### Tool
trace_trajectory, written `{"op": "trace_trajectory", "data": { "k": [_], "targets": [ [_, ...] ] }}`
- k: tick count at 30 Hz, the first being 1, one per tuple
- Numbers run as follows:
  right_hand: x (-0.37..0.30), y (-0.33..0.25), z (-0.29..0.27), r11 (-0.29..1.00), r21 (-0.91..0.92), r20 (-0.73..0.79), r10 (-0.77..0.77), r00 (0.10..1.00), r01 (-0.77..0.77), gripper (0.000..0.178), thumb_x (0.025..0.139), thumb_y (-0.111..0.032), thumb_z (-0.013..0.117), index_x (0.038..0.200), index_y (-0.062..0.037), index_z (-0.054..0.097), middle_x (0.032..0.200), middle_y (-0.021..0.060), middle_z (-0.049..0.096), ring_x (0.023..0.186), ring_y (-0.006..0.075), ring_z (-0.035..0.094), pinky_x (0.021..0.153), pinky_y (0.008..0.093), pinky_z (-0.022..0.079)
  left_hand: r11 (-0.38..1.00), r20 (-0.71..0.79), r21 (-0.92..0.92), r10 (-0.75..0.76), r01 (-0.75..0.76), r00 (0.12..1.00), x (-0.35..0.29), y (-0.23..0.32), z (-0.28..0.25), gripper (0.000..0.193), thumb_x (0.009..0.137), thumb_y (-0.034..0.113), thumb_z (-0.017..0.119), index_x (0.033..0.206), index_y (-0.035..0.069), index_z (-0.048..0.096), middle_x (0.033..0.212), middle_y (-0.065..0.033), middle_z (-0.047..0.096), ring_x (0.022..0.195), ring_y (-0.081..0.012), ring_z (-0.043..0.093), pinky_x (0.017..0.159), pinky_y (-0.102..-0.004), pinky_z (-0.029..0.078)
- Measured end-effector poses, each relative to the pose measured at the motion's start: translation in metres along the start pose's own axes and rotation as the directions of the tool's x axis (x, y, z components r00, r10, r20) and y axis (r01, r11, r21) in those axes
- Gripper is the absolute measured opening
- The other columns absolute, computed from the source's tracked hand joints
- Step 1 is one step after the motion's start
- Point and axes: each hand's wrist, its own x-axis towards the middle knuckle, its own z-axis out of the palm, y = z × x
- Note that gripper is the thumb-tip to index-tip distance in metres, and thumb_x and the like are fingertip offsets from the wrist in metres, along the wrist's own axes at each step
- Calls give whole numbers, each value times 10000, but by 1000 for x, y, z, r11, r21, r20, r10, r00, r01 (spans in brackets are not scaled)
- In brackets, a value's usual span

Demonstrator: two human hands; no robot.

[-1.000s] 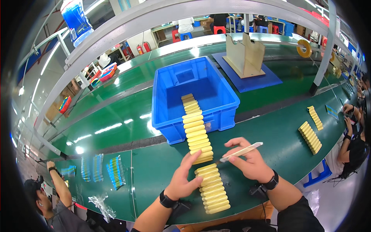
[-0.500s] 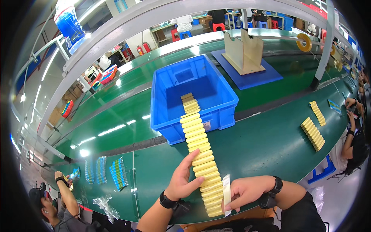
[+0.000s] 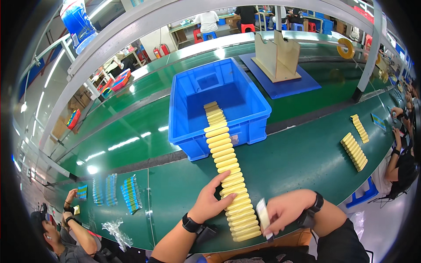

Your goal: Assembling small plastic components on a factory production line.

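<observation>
A long row of yellow, rounded stick-shaped pieces (image 3: 235, 180), joined side by side, runs from inside a blue plastic crate (image 3: 184, 142) over its front rim and down onto the green table. My left hand (image 3: 212, 198) lies against the row's left side, thumb and forefinger spread and their tips touching the pieces. Just right of the row's near end, my right hand (image 3: 285, 212) is closed around a narrow, flat, cream-and-white strip (image 3: 263, 215) held upright. The strip stands apart from the row. Some right-hand fingers are hidden behind it.
Blue-green packs (image 3: 131, 194) and crumpled clear plastic (image 3: 117, 233) lie at left. Shorter yellow rows (image 3: 354, 151) lie at right. A wooden stand (image 3: 278, 61) sits on a blue board beyond the crate. Co-workers sit at both sides; a metal frame post (image 3: 369, 57) rises at right.
My right hand and the strip have moved slightly right, away from the row's near end, and the strip has tilted. My left hand stays on the row.
</observation>
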Motion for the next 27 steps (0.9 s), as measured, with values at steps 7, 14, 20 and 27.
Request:
{"op": "trace_trajectory", "data": {
  "k": [7,14,20,27],
  "targets": [
    [26,4,-12,742,-587,-729,-659,187,324,193,946,-54,718,1131,-70,771,1002,69,678,912,201,640,804,334,521,997,-1,19,76,-76,997,3,-4,-2,761,900,127,793,1557,21,424,1484,-186,551,1357,-269,555,1141,-380,431],
    [42,-6,-10,573,-816,-569,-774,276,-76,390,825,-108,796,1198,-212,747,1119,86,581,1056,310,557,922,404,496,955,-17,223,206,-197,978,1,7,-5,803,855,133,806,1555,26,427,1528,-211,494,1416,-338,492,1181,-416,385],
    [18,2,-13,757,-644,-764,-633,125,-108,174,911,-119,758,1079,-142,793,1204,97,615,1129,303,569,992,412,477,977,-32,74,205,-202,978,0,7,-12,826,840,176,819,1557,25,439,1550,-217,479,1455,-359,450,1200,-428,349],
    [22,-1,5,773,-104,-773,-459,438,626,202,1032,-180,678,1126,-29,773,986,29,723,857,98,633,786,275,507,839,256,178,465,-514,848,-16,24,-6,904,895,483,734,1590,15,398,1606,-233,419,1538,-426,304,1247,-486,219]
  ]
}}
